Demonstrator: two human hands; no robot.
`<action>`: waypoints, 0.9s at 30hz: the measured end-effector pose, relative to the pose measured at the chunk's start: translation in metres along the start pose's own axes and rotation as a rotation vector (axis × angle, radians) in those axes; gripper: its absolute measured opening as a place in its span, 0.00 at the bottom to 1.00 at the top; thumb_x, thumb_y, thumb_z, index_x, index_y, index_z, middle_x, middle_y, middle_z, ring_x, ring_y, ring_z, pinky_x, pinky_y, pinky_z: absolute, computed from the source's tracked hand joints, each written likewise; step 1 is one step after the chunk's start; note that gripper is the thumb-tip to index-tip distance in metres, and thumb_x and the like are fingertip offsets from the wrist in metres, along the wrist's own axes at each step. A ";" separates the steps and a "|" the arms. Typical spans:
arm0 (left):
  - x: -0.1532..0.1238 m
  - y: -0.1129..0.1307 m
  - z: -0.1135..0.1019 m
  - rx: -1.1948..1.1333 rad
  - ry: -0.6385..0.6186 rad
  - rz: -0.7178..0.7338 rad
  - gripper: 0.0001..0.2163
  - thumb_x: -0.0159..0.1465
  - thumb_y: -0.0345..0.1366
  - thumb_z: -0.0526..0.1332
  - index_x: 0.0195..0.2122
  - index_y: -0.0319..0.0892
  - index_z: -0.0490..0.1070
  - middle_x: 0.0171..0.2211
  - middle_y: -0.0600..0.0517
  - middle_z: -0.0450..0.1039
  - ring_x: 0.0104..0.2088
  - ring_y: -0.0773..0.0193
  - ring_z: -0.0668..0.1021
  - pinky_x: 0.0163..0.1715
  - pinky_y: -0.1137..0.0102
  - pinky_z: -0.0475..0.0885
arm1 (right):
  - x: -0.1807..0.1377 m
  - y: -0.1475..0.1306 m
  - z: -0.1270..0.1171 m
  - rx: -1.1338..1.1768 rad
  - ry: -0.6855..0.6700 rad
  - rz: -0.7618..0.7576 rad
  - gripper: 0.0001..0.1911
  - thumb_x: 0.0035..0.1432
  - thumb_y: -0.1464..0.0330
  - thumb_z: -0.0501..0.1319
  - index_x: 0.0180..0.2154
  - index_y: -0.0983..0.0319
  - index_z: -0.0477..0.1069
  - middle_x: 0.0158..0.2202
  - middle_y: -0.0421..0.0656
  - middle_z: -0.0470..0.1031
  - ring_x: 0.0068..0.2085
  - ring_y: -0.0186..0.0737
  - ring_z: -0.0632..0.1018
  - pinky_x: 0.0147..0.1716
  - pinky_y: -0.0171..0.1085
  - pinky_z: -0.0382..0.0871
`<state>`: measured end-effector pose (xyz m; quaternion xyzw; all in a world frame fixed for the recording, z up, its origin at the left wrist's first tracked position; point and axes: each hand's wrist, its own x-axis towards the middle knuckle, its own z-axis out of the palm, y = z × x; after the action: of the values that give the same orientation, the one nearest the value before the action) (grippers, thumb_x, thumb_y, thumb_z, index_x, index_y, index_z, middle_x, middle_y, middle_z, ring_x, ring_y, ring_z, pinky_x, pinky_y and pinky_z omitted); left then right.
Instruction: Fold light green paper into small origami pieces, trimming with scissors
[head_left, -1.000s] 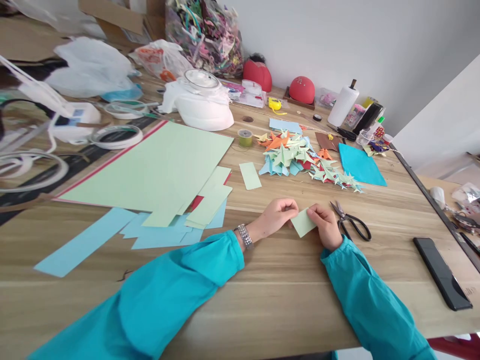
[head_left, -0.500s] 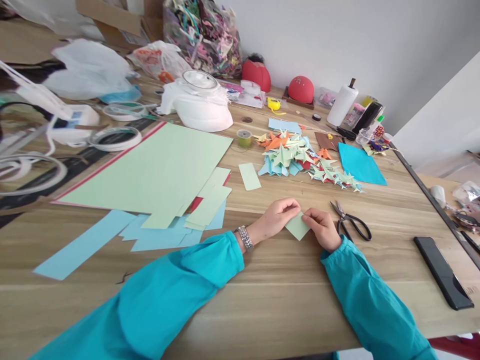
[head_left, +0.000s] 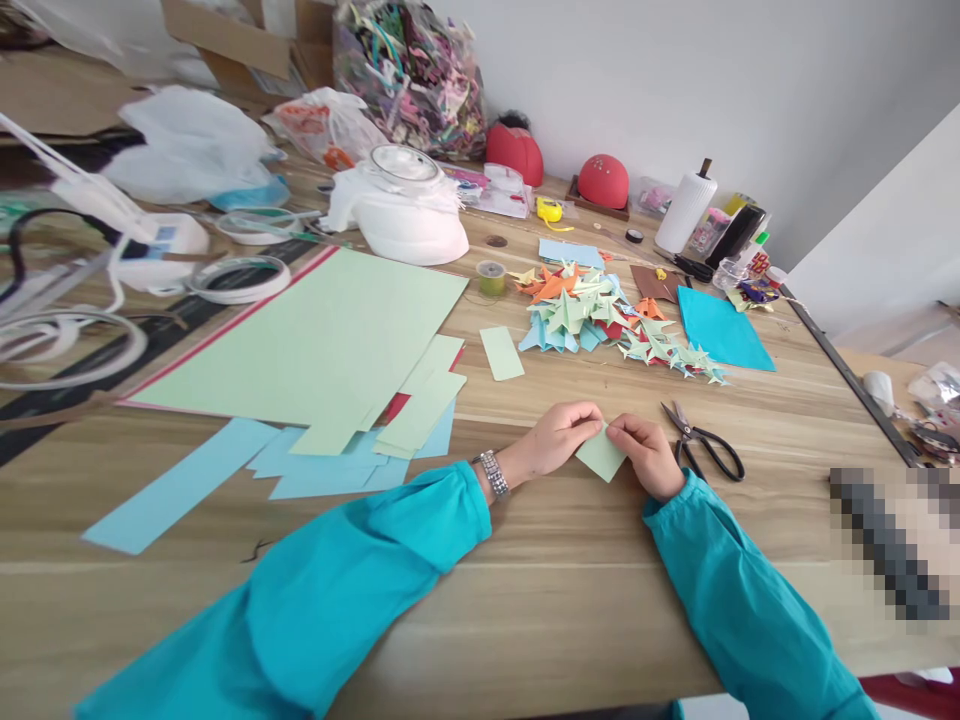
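Observation:
A small light green paper piece (head_left: 601,455) is held between both hands just above the wooden table (head_left: 570,590). My left hand (head_left: 553,438), with a metal watch at the wrist, pinches its left edge with curled fingers. My right hand (head_left: 648,455) pinches its right edge. Both arms wear teal sleeves. Black scissors (head_left: 703,446) lie just right of my right hand. A small green strip (head_left: 501,352) lies a little beyond my left hand.
A pile of folded paper shapes (head_left: 600,315) sits beyond the hands, beside a teal sheet (head_left: 720,328). A large green sheet (head_left: 319,340) and blue strips (head_left: 176,487) cover the left. A white appliance (head_left: 405,210), tape rolls, bags and bottles crowd the back.
The green piece has turned slightly between the fingers and both hands have shifted a little; the view has moved slightly.

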<state>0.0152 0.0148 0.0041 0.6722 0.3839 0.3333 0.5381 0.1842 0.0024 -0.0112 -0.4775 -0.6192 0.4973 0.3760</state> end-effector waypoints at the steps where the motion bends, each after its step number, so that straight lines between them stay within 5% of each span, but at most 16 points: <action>1: 0.000 0.000 0.000 0.007 0.002 0.001 0.10 0.59 0.39 0.53 0.25 0.40 0.64 0.21 0.57 0.60 0.24 0.69 0.62 0.23 0.74 0.58 | 0.000 0.000 0.000 -0.007 0.002 -0.004 0.18 0.51 0.54 0.60 0.23 0.62 0.67 0.19 0.37 0.63 0.22 0.31 0.62 0.21 0.32 0.55; 18: 0.001 0.002 0.003 -0.161 -0.044 -0.071 0.07 0.56 0.35 0.54 0.23 0.40 0.61 0.17 0.58 0.62 0.20 0.70 0.66 0.21 0.75 0.60 | 0.001 0.005 -0.001 0.092 0.095 0.044 0.13 0.48 0.59 0.63 0.23 0.63 0.72 0.20 0.39 0.69 0.22 0.33 0.66 0.21 0.33 0.58; 23: 0.000 -0.001 0.002 -0.128 -0.024 -0.053 0.09 0.58 0.35 0.52 0.22 0.40 0.61 0.16 0.57 0.60 0.20 0.70 0.65 0.22 0.74 0.60 | 0.004 0.014 -0.004 0.193 0.217 0.027 0.13 0.49 0.59 0.63 0.24 0.62 0.71 0.20 0.37 0.66 0.22 0.32 0.65 0.20 0.32 0.57; 27: 0.000 -0.002 0.003 -0.058 0.006 -0.022 0.12 0.60 0.40 0.51 0.23 0.41 0.61 0.17 0.57 0.60 0.20 0.69 0.65 0.22 0.74 0.59 | 0.003 0.012 -0.003 0.157 0.153 -0.010 0.13 0.50 0.59 0.63 0.24 0.62 0.70 0.20 0.37 0.66 0.22 0.31 0.64 0.21 0.32 0.56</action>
<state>0.0175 0.0133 0.0019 0.6510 0.3833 0.3403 0.5599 0.1887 0.0065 -0.0219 -0.4800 -0.5503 0.5043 0.4609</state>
